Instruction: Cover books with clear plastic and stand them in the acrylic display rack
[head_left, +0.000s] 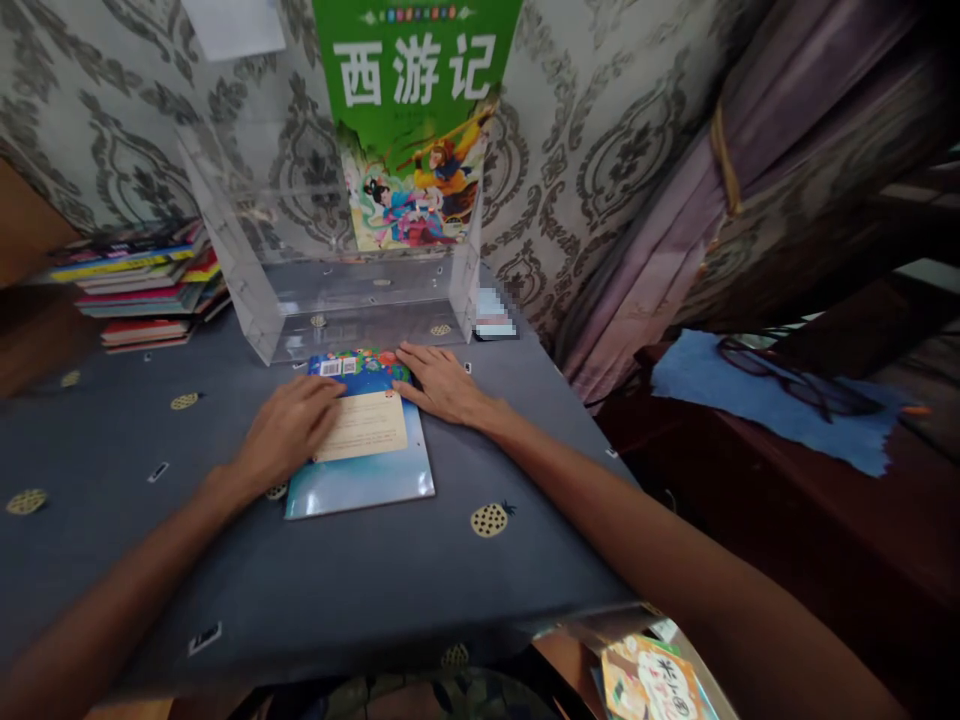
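Note:
A thin blue picture book (367, 470) lies back cover up on the grey tablecloth (225, 570), a cream panel in its middle. My left hand (289, 428) rests flat on the book's left side, fingers stretched out. My right hand (442, 383) lies open at the book's top right corner, fingers touching its edge. Just behind the book stands a clear acrylic box (330, 260) with a green-covered book (420, 120) upright inside it against the wall.
A stack of books (142, 285) lies at the back left of the table. To the right are a purple curtain (750, 170) and a dark wooden surface with a blue cloth (765, 400) and glasses (795, 380). Another book (649, 680) shows below the table's front edge.

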